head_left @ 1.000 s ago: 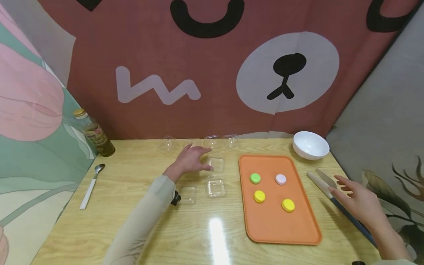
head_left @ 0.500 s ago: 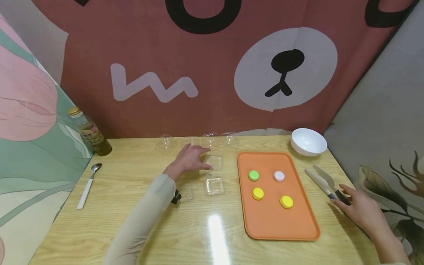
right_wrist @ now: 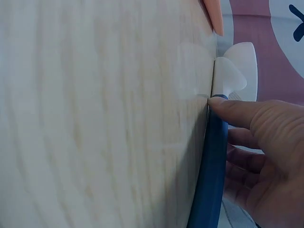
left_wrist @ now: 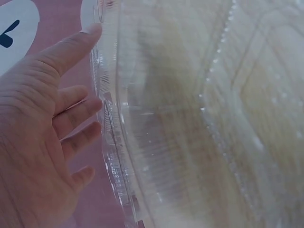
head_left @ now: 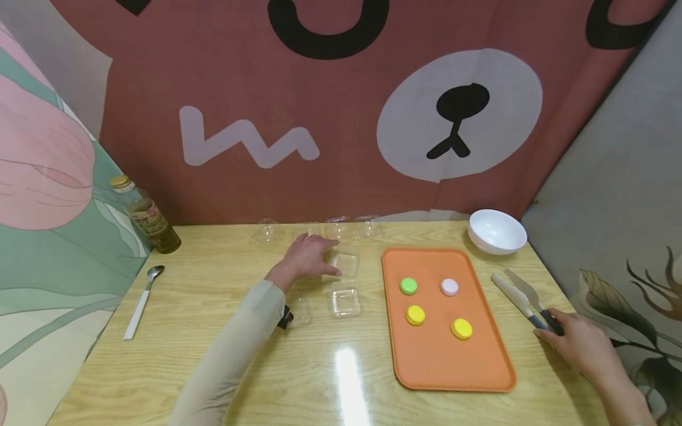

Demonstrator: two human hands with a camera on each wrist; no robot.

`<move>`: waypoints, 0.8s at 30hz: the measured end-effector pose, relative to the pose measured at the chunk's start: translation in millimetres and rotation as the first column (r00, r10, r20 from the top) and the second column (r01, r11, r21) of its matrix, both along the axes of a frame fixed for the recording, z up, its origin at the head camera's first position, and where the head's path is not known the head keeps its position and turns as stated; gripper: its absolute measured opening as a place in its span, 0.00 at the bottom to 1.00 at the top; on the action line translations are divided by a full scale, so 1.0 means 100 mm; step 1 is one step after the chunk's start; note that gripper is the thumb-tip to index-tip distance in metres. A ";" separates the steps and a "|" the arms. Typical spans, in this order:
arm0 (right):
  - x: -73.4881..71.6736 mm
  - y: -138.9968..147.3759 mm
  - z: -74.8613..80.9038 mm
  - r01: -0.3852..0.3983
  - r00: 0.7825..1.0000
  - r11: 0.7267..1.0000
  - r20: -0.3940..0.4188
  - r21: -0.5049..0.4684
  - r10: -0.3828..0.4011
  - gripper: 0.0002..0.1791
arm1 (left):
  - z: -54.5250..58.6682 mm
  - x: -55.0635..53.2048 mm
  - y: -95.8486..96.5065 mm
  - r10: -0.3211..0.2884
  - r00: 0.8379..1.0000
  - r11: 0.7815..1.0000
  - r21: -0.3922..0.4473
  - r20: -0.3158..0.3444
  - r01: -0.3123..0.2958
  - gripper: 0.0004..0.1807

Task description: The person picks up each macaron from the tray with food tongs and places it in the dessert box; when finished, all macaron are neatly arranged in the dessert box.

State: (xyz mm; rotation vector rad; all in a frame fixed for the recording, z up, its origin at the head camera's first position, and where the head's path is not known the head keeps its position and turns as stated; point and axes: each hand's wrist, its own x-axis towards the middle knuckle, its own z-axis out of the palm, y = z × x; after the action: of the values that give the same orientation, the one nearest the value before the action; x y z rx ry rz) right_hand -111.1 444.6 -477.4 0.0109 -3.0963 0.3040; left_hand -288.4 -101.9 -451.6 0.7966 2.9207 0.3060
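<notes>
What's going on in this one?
A person's right hand touches a blue-handled utensil lying beside a black-handled utensil; how firmly it grips is unclear. The left hand is by clear plastic containers, its thumb and fingers spread. Four macaron-like rounds sit on the orange tray between the hands.

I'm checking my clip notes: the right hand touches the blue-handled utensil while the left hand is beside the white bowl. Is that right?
Not the white bowl: the head view shows the left hand beside clear plastic containers. The right hand does touch the blue-handled utensil.
</notes>
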 end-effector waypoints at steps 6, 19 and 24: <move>-0.01 0.01 -0.01 0.032 0.999 0.999 0.029 0.014 -0.033 0.34 | 0.00 -0.01 0.02 -0.006 1.000 1.000 0.002 0.016 0.006 0.45; -0.02 -0.05 0.03 0.089 0.996 0.996 0.021 -0.007 -0.089 0.32 | 0.00 -0.01 0.03 -0.009 1.000 0.999 -0.031 0.017 0.009 0.43; -0.02 -0.07 0.04 0.113 0.992 0.993 -0.052 -0.024 -0.114 0.29 | 0.00 -0.01 0.04 -0.005 1.000 1.000 -0.027 0.016 0.006 0.42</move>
State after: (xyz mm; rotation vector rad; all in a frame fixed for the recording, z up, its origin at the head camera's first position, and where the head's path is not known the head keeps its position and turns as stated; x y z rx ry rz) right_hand -112.9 437.5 -473.4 -0.1546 -3.0256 0.3263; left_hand -289.5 -98.3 -451.5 0.7943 2.9006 0.2710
